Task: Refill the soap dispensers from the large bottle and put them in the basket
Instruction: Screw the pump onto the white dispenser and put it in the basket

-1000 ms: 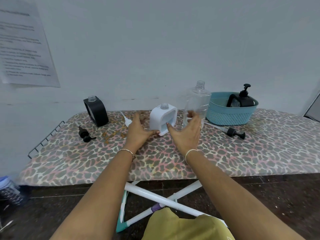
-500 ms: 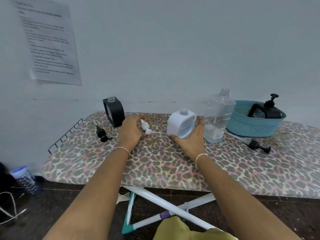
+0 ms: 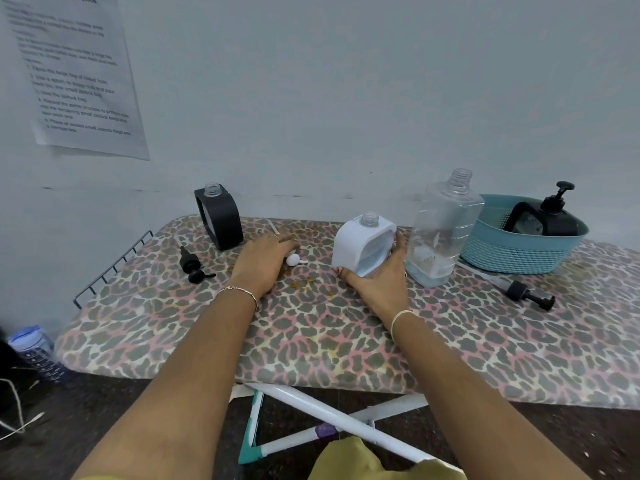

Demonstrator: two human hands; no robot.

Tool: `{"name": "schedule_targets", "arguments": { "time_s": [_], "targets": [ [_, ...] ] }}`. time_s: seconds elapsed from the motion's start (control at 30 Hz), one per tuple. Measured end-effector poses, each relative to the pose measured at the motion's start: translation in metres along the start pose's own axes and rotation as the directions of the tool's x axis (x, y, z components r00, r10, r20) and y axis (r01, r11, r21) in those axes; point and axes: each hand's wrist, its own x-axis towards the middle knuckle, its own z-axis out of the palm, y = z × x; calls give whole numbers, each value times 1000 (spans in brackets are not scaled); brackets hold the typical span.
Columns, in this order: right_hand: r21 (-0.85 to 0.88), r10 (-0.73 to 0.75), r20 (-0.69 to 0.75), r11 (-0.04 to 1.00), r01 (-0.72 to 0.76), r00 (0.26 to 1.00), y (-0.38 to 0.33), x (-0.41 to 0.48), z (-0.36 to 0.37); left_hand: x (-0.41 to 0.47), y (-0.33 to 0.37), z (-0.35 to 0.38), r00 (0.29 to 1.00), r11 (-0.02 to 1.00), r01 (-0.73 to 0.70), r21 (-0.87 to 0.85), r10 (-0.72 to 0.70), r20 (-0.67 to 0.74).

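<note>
Two hands at work: my right hand [image 3: 375,277] wraps the base of the white dispenser [image 3: 362,245], which stands upright with its neck open, just beside the large bottle [image 3: 440,233]. My left hand [image 3: 263,261] lies curled over the white pump [image 3: 294,259] — whether my fingers have actually closed on it, I cannot tell. To do this well I should pinch the pump by its collar, keep the dispenser steady, and feed the tube straight down the neck. Beyond the bottle waits the basket [image 3: 519,258].
</note>
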Motion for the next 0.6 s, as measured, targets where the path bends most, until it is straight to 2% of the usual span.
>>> {"name": "schedule_targets", "arguments": {
  "time_s": [0.13,0.23,0.33,0.4,0.5,0.6],
  "targets": [
    [-4,-7,-6,1000,7,1000,3,1,-2,9,0,-1,998,987,-67,145,67,7],
    [-22,1,-28,1000,-2,1000,4,0,-4,13,1,-1,996,991,-78,106,81,-29],
    [-54,16,-52,998,-19,999,3,1,-3,19,7,-9,983,991,-63,-119,40,-180],
    [-83,23,-61,996,-28,998,2,2,-3,24,17,-21,957,939,-53,-339,-50,-286],
    [-134,34,-45,990,-40,998,2,3,-4,32,36,-48,900,788,-71,-611,-213,-379],
    [-104,33,-31,994,-36,999,2,2,-4,41,51,-77,839,598,-114,-794,-370,-399]
  ]
}}
